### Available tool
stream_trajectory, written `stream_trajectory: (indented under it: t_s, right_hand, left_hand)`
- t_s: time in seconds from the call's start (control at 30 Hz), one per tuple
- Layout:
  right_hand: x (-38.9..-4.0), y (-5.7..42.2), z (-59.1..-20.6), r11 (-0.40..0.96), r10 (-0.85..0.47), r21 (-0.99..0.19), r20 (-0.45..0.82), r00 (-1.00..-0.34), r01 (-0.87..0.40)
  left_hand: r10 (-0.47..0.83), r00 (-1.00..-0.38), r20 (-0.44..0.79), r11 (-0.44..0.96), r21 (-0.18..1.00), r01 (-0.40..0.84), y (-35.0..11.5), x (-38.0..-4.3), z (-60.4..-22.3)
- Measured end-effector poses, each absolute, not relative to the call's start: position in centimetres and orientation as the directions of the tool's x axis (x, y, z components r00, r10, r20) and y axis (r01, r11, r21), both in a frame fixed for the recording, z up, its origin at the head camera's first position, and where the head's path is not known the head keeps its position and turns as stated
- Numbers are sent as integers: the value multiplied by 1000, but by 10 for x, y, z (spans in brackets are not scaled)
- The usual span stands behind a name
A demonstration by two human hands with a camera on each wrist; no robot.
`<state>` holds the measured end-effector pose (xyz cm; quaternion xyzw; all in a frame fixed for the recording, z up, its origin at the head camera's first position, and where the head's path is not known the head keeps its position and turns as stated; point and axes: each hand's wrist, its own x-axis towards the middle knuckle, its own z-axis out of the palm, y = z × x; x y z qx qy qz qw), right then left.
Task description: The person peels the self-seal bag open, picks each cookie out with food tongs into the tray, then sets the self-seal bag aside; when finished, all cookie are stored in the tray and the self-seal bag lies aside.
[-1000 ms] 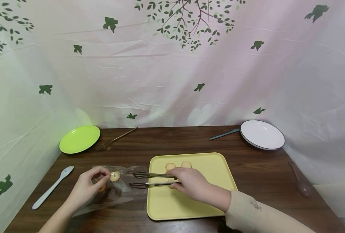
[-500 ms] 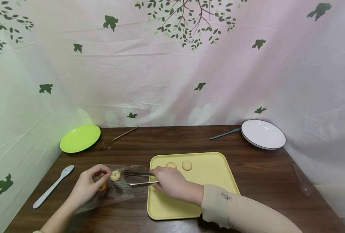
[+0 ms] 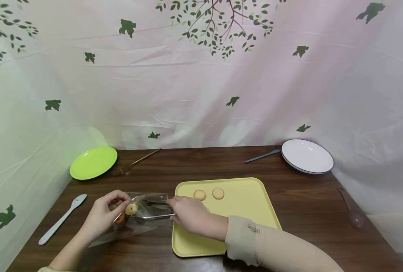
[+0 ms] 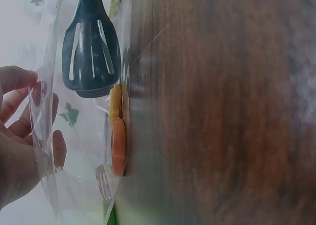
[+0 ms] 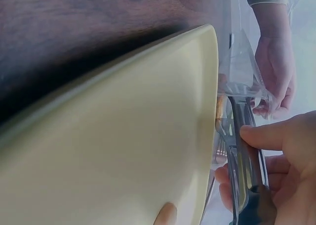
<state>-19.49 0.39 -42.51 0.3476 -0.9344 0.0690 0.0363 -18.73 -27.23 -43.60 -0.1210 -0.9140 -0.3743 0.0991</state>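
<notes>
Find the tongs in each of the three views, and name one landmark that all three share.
Head: the tongs are low, left of centre, partly hidden by the right hand.
Left wrist: their dark slotted end is at upper left.
Right wrist: lower right, in the right hand.
Shared landmark: the clear bag.

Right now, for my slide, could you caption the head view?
Over a yellow tray, the right hand holds tongs reaching into a clear snack bag that the left hand pinches.
</notes>
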Motion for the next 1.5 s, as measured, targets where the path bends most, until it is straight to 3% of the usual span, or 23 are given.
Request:
stream_trajectory:
  t_s: [0.73, 1.5]
  right_hand:
    - [-207, -4, -424, 774, -621, -68, 109, -776, -629]
    - [-205, 19, -417, 756, -631, -125, 121, -767, -642]
  left_hand:
    - [152, -954, 258, 681, 672, 291, -269, -189, -438]
    - [162, -951, 265, 666, 681, 304, -269, -189, -439]
